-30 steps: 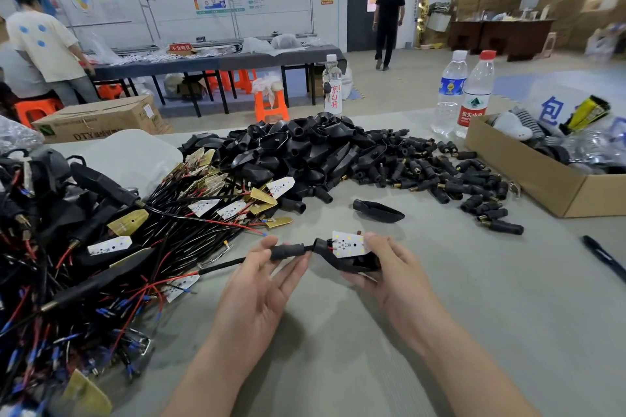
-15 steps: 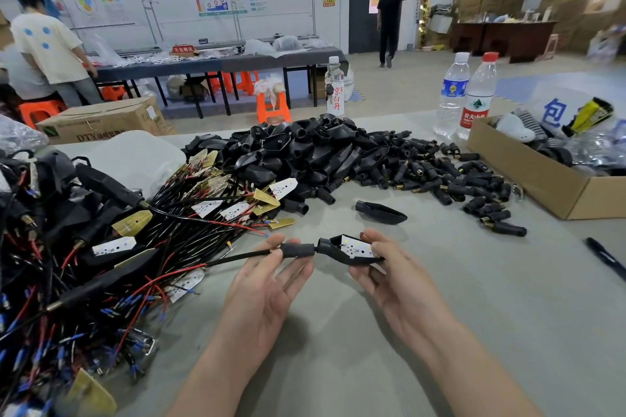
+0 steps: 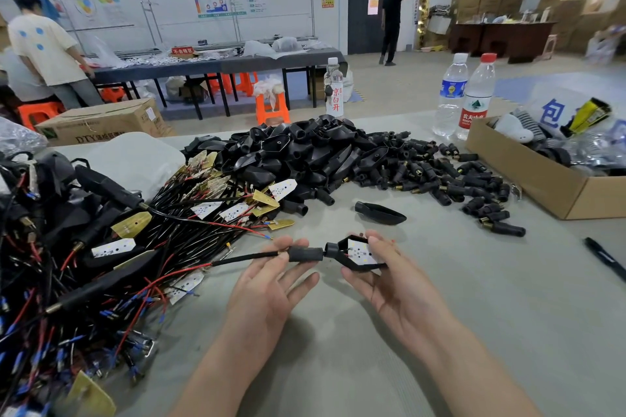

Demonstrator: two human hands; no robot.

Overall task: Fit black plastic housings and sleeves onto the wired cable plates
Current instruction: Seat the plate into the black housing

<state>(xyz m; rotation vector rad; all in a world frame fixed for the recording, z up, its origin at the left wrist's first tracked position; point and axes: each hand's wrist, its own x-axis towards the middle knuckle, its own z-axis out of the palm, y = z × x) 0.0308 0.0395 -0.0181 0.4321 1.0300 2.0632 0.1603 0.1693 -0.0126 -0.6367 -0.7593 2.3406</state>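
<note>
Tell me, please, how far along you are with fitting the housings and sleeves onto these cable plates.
Done: some finished cables in the left tangle are fully covered. In hand: the white plate sits inside the housing gripped by the right hand, while the left hand pinches the sleeve at its neck; whether it is seated is unclear. Left: many bare plates, plus heaps of spare housings and spare sleeves.

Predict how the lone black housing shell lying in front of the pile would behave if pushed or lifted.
The housing shell looks thin-walled and hollow, so probably light, sliding easily on the smooth table. Its curved, tapered form may rock or pivot rather than roll. It holds a moulded shape, like those in the pile, so likely stiff.
</note>
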